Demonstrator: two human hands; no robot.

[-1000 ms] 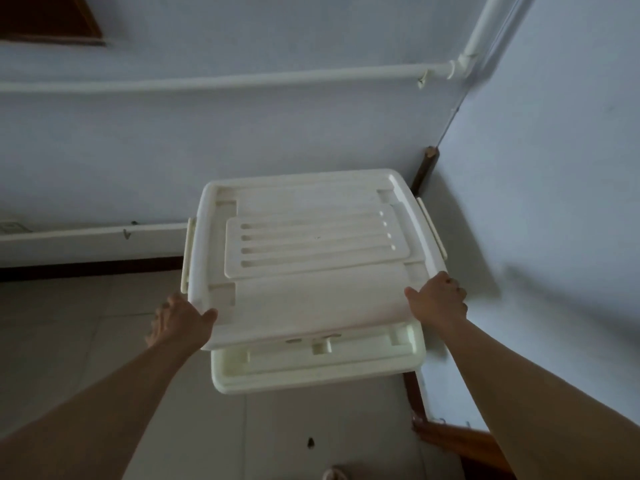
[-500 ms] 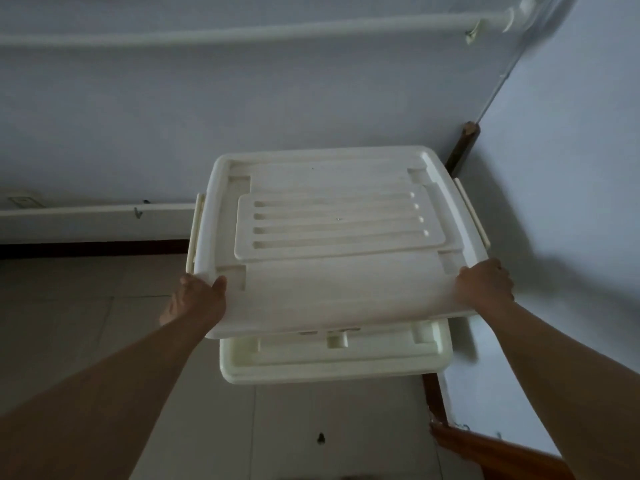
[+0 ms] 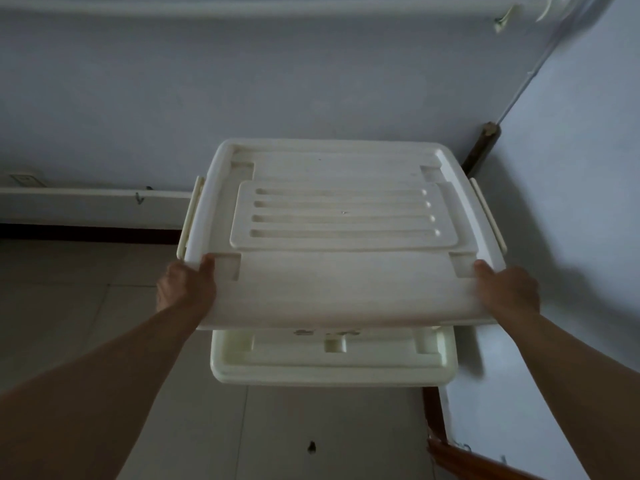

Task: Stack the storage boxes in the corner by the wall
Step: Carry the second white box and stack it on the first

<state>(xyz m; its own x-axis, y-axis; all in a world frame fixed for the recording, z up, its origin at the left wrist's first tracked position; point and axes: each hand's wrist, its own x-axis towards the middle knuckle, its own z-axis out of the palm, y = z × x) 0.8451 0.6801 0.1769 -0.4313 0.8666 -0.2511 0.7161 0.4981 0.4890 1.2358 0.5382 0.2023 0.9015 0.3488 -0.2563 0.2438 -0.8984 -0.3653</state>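
A white lidded storage box [image 3: 343,216] is held above a second white storage box [image 3: 332,362], which stands on the floor in the corner. Only the front strip of the lower box's lid shows. My left hand [image 3: 185,285] grips the upper box at its near left corner, thumb on the lid. My right hand [image 3: 507,292] grips the near right corner the same way. Whether the upper box touches the lower one is hidden.
The back wall [image 3: 277,91] and right wall [image 3: 571,237] meet just behind the boxes. A white conduit [image 3: 86,202] runs low along the back wall above a dark skirting. A brown skirting board [image 3: 457,459] lies at the lower right. Tiled floor [image 3: 69,306] spreads left.
The upper box has moved forward over the lower box and further toward the corner, so less of the lower lid shows. Both hands kept their grip.
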